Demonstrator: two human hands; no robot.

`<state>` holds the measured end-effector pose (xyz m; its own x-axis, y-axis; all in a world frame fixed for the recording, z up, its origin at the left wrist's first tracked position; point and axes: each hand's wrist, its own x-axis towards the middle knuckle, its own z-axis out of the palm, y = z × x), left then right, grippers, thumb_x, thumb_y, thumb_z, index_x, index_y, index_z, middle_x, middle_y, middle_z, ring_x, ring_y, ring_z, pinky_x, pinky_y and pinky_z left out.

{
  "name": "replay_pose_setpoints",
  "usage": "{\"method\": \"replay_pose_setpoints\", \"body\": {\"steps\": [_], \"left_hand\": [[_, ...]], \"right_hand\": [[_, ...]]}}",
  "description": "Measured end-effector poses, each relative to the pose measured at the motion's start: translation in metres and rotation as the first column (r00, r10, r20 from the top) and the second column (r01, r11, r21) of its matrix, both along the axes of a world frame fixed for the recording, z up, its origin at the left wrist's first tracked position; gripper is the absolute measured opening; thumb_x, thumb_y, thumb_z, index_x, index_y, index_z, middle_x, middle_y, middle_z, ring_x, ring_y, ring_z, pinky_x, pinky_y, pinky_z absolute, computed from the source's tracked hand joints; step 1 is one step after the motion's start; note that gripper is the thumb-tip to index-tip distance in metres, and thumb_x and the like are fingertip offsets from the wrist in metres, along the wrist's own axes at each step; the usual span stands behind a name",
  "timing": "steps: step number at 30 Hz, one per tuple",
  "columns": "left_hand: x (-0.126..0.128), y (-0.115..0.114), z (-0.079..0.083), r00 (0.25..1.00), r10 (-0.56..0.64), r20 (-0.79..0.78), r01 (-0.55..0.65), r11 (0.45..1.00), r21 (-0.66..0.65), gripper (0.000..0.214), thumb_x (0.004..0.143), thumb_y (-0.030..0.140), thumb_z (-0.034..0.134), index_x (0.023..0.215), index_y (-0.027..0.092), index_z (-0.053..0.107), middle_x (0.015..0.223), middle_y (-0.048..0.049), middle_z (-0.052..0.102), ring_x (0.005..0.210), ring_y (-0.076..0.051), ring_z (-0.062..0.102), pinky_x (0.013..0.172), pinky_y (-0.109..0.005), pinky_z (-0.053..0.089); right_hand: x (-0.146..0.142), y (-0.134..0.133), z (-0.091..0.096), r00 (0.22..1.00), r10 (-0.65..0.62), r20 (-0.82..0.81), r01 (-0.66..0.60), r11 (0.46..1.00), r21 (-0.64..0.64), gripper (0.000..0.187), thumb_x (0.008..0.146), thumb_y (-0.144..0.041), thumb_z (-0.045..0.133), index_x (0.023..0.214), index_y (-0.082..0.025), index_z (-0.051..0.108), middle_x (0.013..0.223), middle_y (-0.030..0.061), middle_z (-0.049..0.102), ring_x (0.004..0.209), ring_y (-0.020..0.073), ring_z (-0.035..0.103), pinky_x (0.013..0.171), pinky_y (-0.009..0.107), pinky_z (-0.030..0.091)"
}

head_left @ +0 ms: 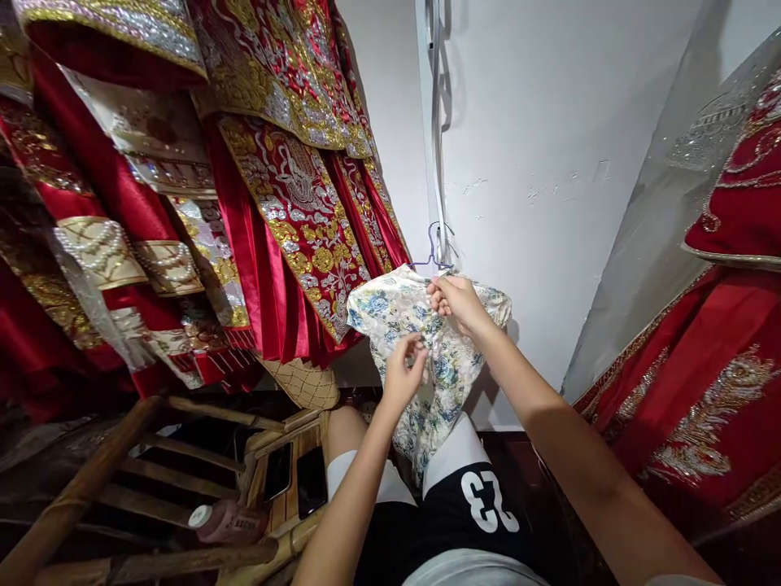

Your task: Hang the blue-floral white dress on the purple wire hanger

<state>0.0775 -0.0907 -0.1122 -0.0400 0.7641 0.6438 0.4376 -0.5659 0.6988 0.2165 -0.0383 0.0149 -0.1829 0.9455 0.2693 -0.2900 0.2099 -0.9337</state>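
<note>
A short-sleeved floral dress [399,313], cream with blue flowers, hangs on a thin purple hanger [432,248] in front of me. Its lower part falls between my knees. My right hand [456,303] is closed in a pinch on the dress near the neckline. Lower down, my left hand [406,370] has its fingers curled at the middle of the dress front, seemingly gripping the cloth there. Whatever small detail lies between the fingertips is too small to make out.
Red embroidered gowns [305,236] hang close on my left, and another red gown [726,358] on my right. A white wall [537,122] with a metal rail [435,106] stands ahead. Left of me, a bamboo chair [122,439] bears two phones [312,480] and a bottle [225,521].
</note>
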Motion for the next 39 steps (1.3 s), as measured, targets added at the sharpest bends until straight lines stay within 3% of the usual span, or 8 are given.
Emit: {"method": "replay_pose_setpoints", "body": {"steps": [4,8,13,18,23,27,34,39], "left_hand": [[0.0,0.018,0.083,0.992,0.081,-0.092,-0.062,0.979,0.196,0.036,0.101,0.028,0.048,0.135,0.023,0.058,0.093,-0.0049,0.067,0.077,-0.018,0.062,0.076,-0.031,0.049],[0.002,0.029,0.123,0.87,0.23,-0.435,-0.143,0.964,0.224,0.021,0.099,0.028,0.053,0.11,0.022,0.07,0.096,-0.0074,0.067,0.079,-0.021,0.061,0.07,-0.031,0.043],[0.005,0.024,0.128,0.762,0.324,-0.561,-0.161,0.933,0.321,0.016,0.099,0.025,0.051,0.098,0.02,0.066,0.095,-0.0082,0.069,0.085,-0.024,0.06,0.073,-0.033,0.039],[0.004,0.018,0.128,0.77,0.366,-0.522,-0.191,0.913,0.359,0.018,0.102,0.028,0.048,0.095,0.02,0.062,0.095,-0.0076,0.07,0.09,-0.024,0.058,0.082,-0.036,0.037],[-0.003,0.025,0.124,0.794,0.268,-0.546,-0.124,0.95,0.285,0.02,0.101,0.032,0.052,0.088,0.02,0.062,0.089,-0.0056,0.068,0.086,-0.022,0.059,0.078,-0.034,0.037],[-0.002,0.032,0.118,0.784,0.237,-0.574,-0.076,0.954,0.291,0.023,0.102,0.031,0.05,0.086,0.019,0.061,0.089,-0.0059,0.066,0.086,-0.022,0.058,0.078,-0.033,0.037],[0.003,0.033,0.124,0.72,0.253,-0.646,-0.055,0.949,0.309,0.023,0.103,0.03,0.044,0.089,0.019,0.059,0.092,-0.0069,0.065,0.089,-0.023,0.057,0.081,-0.035,0.037],[-0.004,0.035,0.129,0.642,0.181,-0.745,0.058,0.958,0.282,0.019,0.101,0.028,0.046,0.092,0.019,0.059,0.092,-0.0077,0.064,0.09,-0.024,0.056,0.08,-0.034,0.039]], "right_hand": [[0.002,-0.006,-0.014,1.0,0.013,0.015,-0.013,1.0,0.021,0.03,0.093,-0.027,0.057,0.065,-0.017,0.059,0.042,-0.0028,0.053,0.035,0.0071,0.041,0.037,0.019,0.03],[0.004,-0.005,-0.026,0.999,-0.019,-0.051,0.024,0.995,0.096,0.033,0.088,-0.045,0.064,0.068,-0.02,0.056,0.043,-0.0057,0.049,0.037,0.0078,0.038,0.039,0.021,0.028],[-0.001,0.008,-0.065,0.988,-0.123,0.091,0.097,0.964,0.249,0.037,0.09,-0.048,0.06,0.065,-0.022,0.056,0.043,-0.0052,0.048,0.042,0.0098,0.041,0.046,0.023,0.031],[-0.002,0.009,-0.095,0.984,-0.134,0.119,0.106,0.97,0.216,0.044,0.088,-0.054,0.059,0.058,-0.023,0.05,0.041,-0.0043,0.047,0.041,0.0111,0.041,0.047,0.025,0.032],[0.009,0.009,-0.073,0.998,-0.019,0.066,0.002,0.97,0.244,0.04,0.093,-0.062,0.049,0.087,-0.023,0.057,0.052,-0.0059,0.055,0.041,0.0101,0.042,0.044,0.023,0.029],[0.009,0.02,-0.055,0.989,-0.011,0.145,-0.036,0.946,0.323,0.041,0.093,-0.065,0.053,0.085,-0.025,0.048,0.055,-0.007,0.056,0.041,0.0096,0.044,0.045,0.023,0.03],[0.01,0.023,-0.062,0.977,-0.175,0.124,0.103,0.89,0.444,0.04,0.095,-0.064,0.053,0.084,-0.026,0.044,0.058,-0.0064,0.052,0.046,0.0125,0.046,0.048,0.026,0.034],[0.011,0.025,-0.063,0.982,-0.134,0.133,0.066,0.904,0.423,0.033,0.097,-0.056,0.051,0.084,-0.026,0.046,0.058,-0.0065,0.055,0.046,0.0118,0.046,0.048,0.025,0.033]]}}
